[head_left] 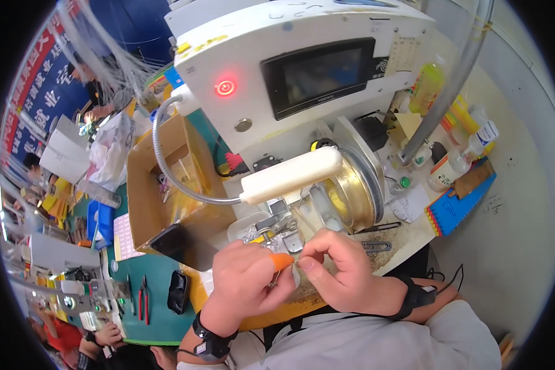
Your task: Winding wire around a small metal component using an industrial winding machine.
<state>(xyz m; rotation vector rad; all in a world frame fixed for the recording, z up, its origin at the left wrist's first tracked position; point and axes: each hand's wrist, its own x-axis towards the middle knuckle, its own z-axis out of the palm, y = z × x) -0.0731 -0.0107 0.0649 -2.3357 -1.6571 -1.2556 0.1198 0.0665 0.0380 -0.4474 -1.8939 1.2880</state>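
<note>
My left hand (pixel 243 280) is closed in a pinch, an orange finger cot (pixel 282 262) over one fingertip. Close beside it, my right hand (pixel 345 274) pinches with thumb and forefinger. The fingertips of both hands nearly meet around something tiny and thin, too small to name. Just beyond them is a metal clamp mechanism (pixel 277 223) on a white machine (pixel 228 117). A brass-coloured wheel (pixel 354 191) stands behind my right hand. Over the work hangs a cream lamp head (pixel 293 174) on a flexible metal neck (pixel 157 145).
A cardboard box (pixel 143 213) with small bags stands left, a black phone-like object (pixel 169 242) at its front. Red-handled pliers (pixel 143 302) and a black tray (pixel 179 291) lie on the green mat. At right are a bottle (pixel 447 171), blue notebook (pixel 462 200) and metal post (pixel 447 86).
</note>
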